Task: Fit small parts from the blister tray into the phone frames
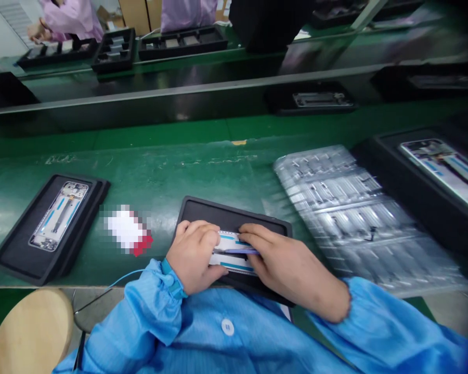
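A phone frame [234, 266] with blue strips lies in a black foam tray [203, 209] close in front of me. My left hand [195, 254] is closed over the left end of the frame, fingers curled and thumb along its near side. From the right, my right hand [275, 257] reaches over the frame with its fingers pressed together on a slim purple tool [239, 251]. The tool lies low along the middle of the frame. Whether its tip touches the frame I cannot tell. Both ends of the frame are hidden under my hands.
Left stands another black tray [17, 252] with a phone frame [60, 215]; a pixelated white-and-red item [128, 231] is beside it. Right lie a clear plastic tray [347, 208] and a phone frame in black foam [444, 166]. A metal rail [140, 99] crosses behind; co-workers sit beyond.
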`<state>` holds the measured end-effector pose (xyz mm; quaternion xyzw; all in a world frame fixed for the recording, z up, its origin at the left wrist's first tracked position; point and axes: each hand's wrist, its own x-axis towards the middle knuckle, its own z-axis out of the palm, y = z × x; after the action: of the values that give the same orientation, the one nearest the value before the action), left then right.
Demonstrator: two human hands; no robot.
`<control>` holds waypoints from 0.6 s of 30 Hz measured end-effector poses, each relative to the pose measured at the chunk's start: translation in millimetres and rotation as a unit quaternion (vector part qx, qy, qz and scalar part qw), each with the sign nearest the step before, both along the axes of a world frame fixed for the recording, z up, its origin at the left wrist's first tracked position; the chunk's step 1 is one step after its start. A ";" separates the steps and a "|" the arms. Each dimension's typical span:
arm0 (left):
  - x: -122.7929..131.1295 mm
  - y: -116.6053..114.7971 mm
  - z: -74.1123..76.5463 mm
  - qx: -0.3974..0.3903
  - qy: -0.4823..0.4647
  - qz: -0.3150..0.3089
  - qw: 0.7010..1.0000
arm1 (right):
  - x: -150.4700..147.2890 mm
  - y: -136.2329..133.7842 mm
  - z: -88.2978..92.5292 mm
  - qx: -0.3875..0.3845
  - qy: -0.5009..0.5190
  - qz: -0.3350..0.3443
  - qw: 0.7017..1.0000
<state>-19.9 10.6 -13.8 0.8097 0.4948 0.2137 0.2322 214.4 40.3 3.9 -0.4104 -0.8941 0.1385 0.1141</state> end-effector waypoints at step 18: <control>-0.5 0.9 1.8 -0.006 0.001 0.005 1.000 | 7.4 2.4 2.9 -0.063 0.245 -0.162 0.954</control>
<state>-20.4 11.5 -12.0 0.8060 0.5006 0.2104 0.2356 221.8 42.6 6.8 -0.5099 -0.7495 0.2703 0.3245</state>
